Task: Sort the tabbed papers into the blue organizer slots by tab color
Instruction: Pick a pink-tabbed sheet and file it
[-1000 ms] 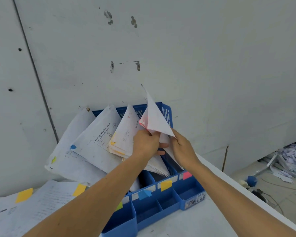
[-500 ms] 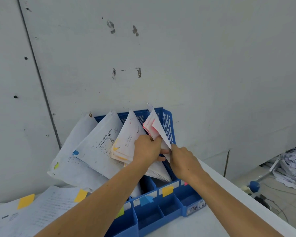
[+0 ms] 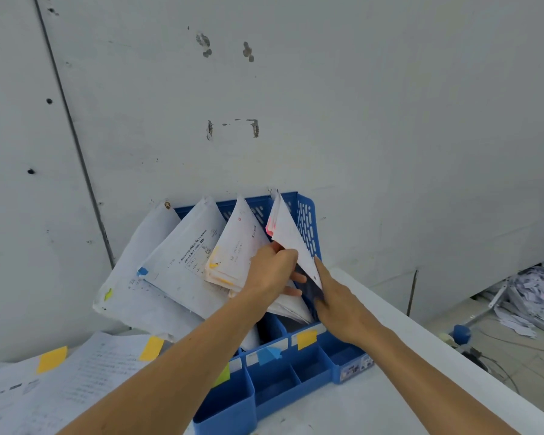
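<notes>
Leaning in blue organizer (image 3: 308, 221) — pink-tabbed stack (image 3: 288, 230) rightmost, yellow-tabbed stack (image 3: 233, 255) beside it.

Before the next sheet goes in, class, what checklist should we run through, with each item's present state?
1. Pink-tabbed paper in the blue organizer's rightmost slot: ok.
2. That slot's front label colour, hidden behind the right hand: cannot tell.
3. Left hand holds the yellow-tabbed stack aside: ok.
4. Paper's bottom edge seated: cannot tell.
5. Loose yellow-tabbed papers on the table sorted: not ok.
</notes>
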